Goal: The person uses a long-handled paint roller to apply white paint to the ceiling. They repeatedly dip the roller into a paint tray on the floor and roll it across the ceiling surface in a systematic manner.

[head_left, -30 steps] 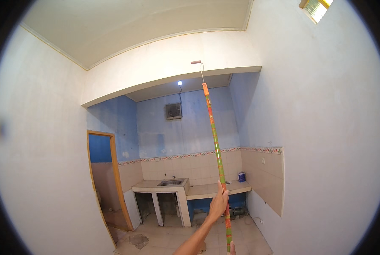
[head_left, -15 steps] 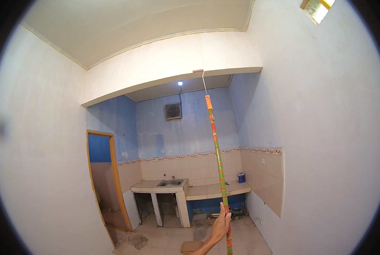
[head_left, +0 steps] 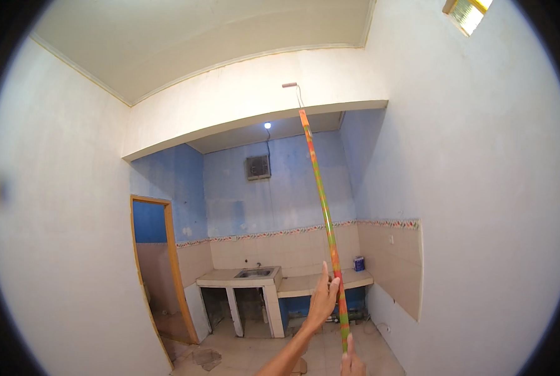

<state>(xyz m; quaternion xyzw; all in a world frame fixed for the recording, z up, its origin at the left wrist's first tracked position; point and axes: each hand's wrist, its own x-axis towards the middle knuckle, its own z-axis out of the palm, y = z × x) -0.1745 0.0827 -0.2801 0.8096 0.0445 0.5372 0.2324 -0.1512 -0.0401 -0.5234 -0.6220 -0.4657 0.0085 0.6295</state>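
A paint roller with a thin wire frame and a small brownish roller head (head_left: 290,84) is fixed to a long pole (head_left: 326,216) patterned in green, orange and red. The roller head is up against the pale beam (head_left: 230,97) over the wide opening. My left hand (head_left: 322,299) grips the pole at its lower part, thumb against it and the index finger pointing up alongside. Lower down, at the bottom edge, my right hand (head_left: 352,361) is closed round the pole's lower end and is partly cut off.
Past the opening are a tiled counter (head_left: 226,277) with a sink (head_left: 255,273), a blue can (head_left: 359,263), a wall vent (head_left: 258,167) and a lit bulb (head_left: 267,125). A wooden door frame (head_left: 178,276) stands left. White walls (head_left: 480,188) flank me.
The roller head has moved up from the beam's lower edge onto its face. My left hand has risen with the pole, and my right hand has come into view below.
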